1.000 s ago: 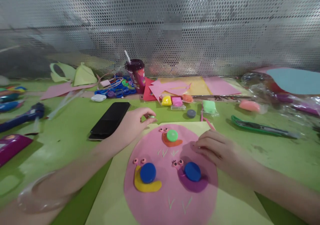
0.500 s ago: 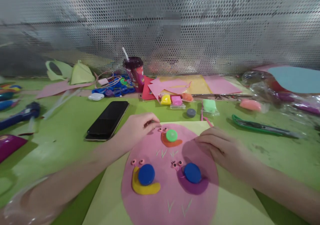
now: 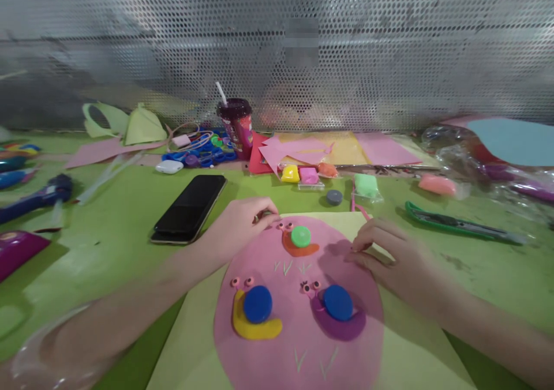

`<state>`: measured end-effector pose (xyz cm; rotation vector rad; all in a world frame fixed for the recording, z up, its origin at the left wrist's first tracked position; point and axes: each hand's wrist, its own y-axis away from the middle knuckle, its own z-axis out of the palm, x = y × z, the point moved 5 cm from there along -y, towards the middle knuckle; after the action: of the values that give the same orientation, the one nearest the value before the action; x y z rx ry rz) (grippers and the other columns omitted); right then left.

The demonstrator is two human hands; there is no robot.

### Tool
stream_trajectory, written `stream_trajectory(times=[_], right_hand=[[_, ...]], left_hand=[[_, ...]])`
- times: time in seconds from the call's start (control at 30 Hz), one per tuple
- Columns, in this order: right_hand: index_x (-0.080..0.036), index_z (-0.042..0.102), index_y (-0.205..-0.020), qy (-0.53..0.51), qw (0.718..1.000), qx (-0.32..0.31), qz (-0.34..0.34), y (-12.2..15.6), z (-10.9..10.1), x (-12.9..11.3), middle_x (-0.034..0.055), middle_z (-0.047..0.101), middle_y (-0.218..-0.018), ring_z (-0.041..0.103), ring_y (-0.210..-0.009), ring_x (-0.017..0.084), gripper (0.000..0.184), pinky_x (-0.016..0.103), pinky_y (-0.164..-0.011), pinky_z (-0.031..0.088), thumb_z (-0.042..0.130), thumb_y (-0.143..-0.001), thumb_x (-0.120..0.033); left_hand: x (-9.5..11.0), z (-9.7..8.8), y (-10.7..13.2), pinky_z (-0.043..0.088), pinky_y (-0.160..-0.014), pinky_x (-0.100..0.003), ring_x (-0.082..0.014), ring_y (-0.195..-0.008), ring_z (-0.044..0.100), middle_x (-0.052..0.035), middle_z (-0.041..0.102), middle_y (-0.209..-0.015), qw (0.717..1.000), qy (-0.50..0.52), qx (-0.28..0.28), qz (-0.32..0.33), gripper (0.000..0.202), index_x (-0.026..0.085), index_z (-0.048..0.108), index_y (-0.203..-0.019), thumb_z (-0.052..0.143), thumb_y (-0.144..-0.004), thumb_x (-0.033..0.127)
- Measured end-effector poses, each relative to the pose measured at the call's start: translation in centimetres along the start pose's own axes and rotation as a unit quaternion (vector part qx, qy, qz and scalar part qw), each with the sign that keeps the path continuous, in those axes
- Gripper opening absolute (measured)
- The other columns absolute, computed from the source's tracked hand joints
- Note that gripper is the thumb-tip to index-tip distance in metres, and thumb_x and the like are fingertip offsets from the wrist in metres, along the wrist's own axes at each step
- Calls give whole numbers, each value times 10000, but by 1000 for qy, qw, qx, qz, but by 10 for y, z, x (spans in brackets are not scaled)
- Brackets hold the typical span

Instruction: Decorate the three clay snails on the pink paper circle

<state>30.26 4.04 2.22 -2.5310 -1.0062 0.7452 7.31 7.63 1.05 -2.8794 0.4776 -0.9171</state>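
A pink paper oval lies on a pale yellow sheet in front of me. It carries three clay snails: an orange one with a green cap, a yellow one and a purple one with blue caps. My left hand is closed at the oval's upper left edge, thumb and index together; whatever they may hold is hidden. Over the oval's upper right edge is my right hand, fingers bent, thumb and index slightly apart, nothing visible between them.
A black phone lies left of the sheet, a green box cutter to the right. Clay packets, a grey cap and a cup with a straw stand behind. A perforated metal panel backs the table.
My right hand has lifted slightly off the oval, and its thumb and index have parted. My left hand stays at the upper left edge. The whole view has shifted a little.
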Motion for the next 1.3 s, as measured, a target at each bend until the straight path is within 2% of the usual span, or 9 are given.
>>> stream_trajectory(times=[0.07, 0.2, 0.37, 0.5, 0.67, 0.73, 0.87, 1.0, 1.3], right_hand=[[-223, 579, -758, 0, 1000, 6, 9, -1, -1, 1, 33, 624, -745, 586, -703, 169, 133, 300, -579, 484, 530, -881, -209], [-227, 651, -842, 24, 999, 15, -14, -2, 2, 3, 45, 672, -792, 595, -771, 192, 146, 344, -661, 489, 517, -897, -210], [-229, 644, -754, 41, 999, 21, -14, -2, 3, 7, 32, 666, -734, 588, -734, 197, 158, 351, -637, 460, 579, -874, -307], [-223, 660, -848, 52, 998, 38, -24, -5, -1, 3, 44, 688, -814, 586, -793, 200, 161, 366, -683, 456, 510, -907, -227], [-195, 648, -750, 52, 998, 0, -47, -16, 3, 2, 33, 663, -753, 543, -772, 194, 120, 358, -702, 453, 613, -856, -239], [-209, 684, -767, 61, 997, -12, -53, -20, 8, 4, 27, 651, -750, 528, -765, 193, 97, 351, -694, 444, 626, -844, -210], [-279, 742, -877, 89, 995, -20, -49, -22, 19, 13, 29, 613, -750, 517, -737, 186, 172, 335, -663, 425, 590, -868, -197], [-293, 739, -954, 115, 992, -22, -39, -17, 25, 20, 40, 589, -761, 514, -748, 188, 194, 334, -679, 417, 564, -892, -236], [-305, 720, -1026, 137, 989, -24, -59, -12, 23, 21, 43, 538, -753, 480, -728, 175, 298, 306, -666, 379, 437, -955, -367]], left_hand=[[1, 0, 0, 400, -575, -234, -135, -651, 585, 13, 686, -753, 1000, 0, -3, -1, 172, 204, 636, -781, 530, -865, 309], [2, 0, 0, 403, -578, -238, -135, -647, 588, 12, 686, -758, 1000, -5, -6, 3, 162, 203, 628, -772, 526, -862, 293], [3, 0, 0, 423, -598, -252, -152, -661, 600, 0, 689, -764, 1000, -14, -8, 5, 170, 208, 621, -770, 509, -863, 296], [4, -1, 0, 418, -606, -250, -154, -687, 609, 3, 693, -783, 1000, -13, -11, 6, 161, 207, 622, -778, 505, -863, 279], [4, 0, -1, 404, -595, -248, -148, -680, 602, 10, 688, -776, 1000, -11, -17, 10, 160, 205, 626, -777, 512, -862, 280], [4, 1, -1, 400, -594, -250, -149, -682, 600, 9, 684, -774, 1000, -12, -19, 12, 165, 203, 628, -779, 514, -865, 288], [4, 2, 0, 391, -596, -255, -152, -690, 599, 5, 682, -792, 999, -16, -22, 18, 174, 208, 628, -793, 509, -880, 299], [3, 4, -1, 397, -631, -257, -161, -751, 613, 3, 683, -816, 999, -14, -31, 22, 174, 209, 620, -796, 496, -891, 285], [2, 4, 0, 396, -653, -256, -157, -783, 608, 9, 675, -837, 999, -22, -42, 15, 184, 204, 612, -806, 475, -902, 280]])
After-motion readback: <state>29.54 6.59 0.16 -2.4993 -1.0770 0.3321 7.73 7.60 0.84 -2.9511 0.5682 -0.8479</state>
